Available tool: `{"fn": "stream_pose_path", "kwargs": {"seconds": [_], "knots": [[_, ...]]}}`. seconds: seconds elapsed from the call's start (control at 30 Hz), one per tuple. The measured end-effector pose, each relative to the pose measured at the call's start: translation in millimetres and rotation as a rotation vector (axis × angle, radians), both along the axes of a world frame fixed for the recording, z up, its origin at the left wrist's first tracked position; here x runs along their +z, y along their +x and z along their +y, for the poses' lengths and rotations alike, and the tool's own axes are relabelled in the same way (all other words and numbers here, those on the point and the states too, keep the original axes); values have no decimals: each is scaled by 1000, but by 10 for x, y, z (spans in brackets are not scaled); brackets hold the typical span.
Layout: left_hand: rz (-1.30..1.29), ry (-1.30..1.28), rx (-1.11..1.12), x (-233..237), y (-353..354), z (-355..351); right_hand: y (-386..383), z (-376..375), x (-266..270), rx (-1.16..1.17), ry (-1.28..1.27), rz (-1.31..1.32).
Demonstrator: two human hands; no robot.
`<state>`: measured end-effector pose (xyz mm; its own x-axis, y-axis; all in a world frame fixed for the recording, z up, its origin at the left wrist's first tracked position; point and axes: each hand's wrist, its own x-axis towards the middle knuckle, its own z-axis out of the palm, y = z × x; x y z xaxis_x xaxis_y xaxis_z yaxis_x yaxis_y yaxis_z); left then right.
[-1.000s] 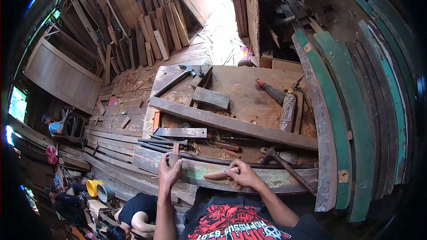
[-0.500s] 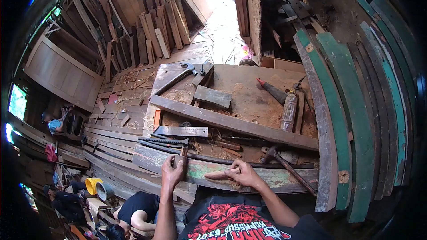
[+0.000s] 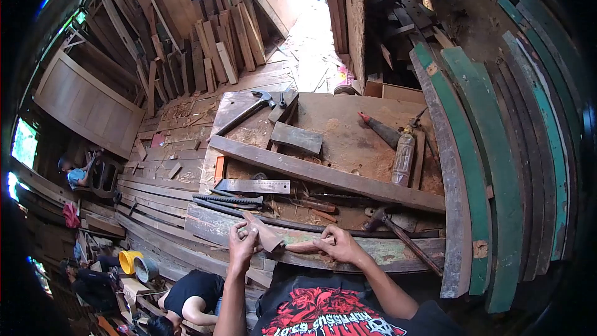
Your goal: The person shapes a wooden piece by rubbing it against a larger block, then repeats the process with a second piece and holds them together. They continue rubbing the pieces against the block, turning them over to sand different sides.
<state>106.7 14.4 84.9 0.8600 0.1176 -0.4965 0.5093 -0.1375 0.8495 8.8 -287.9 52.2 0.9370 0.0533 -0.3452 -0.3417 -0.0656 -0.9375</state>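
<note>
My left hand (image 3: 242,242) is closed on one edge of a short brown wooden block (image 3: 265,234), which slants over the bench's near plank. Its lower end comes right up to the tip of a slim, curved piece of wood (image 3: 302,248). That slim piece is pinched between the thumb and fingers of my right hand (image 3: 339,244). Beneath both hands runs a worn plank (image 3: 379,247) with flaking green paint. A hammer (image 3: 407,241) lies across this plank to the right of my right hand.
Beyond the hands, the bench holds a long wooden beam (image 3: 329,173), a try square (image 3: 255,185), a claw hammer (image 3: 249,112), a handsaw (image 3: 380,129) and a dusty bottle (image 3: 403,158). Green-painted boards (image 3: 482,168) stand at the right. A person (image 3: 196,295) bends down at lower left.
The wooden block in my left hand has turned from upright to slanting, its lower end now near the slim piece. My right hand has stayed almost in place.
</note>
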Motion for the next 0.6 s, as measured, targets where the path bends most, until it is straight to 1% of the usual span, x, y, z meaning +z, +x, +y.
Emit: {"fn": "stream_pose_path", "kwargs": {"seconds": [0.07, 0.13, 0.17, 0.23, 0.33, 0.37, 0.47, 0.5, 0.57, 0.6], "knots": [[-43, 10, -54, -37, 14, 6, -11, 13, -103, 0, -2, -5], [-99, 11, -72, -102, 63, 49, -5, -5, -48, 8, 27, 36], [-148, 159, -165, -98, 81, 104, 3, -4, -28, 13, 43, 55], [-245, 455, -352, 86, 148, 115, 7, -6, -44, 19, 39, 56], [-595, 882, -677, 378, 202, 4, -7, 1, -125, 17, -1, -9], [-438, 776, -672, 384, 211, -18, -6, 7, -153, 12, -19, -43], [-397, 982, -945, 378, 240, 68, 10, -19, -32, 35, 16, 42], [-360, 928, -958, 346, 269, 111, 20, -29, 15, 43, 13, 65], [-323, 935, -1016, 327, 313, 180, 34, -40, 82, 58, 9, 113], [-304, 939, -1045, 340, 328, 182, 41, -40, 36, 62, -1, 77]]}}
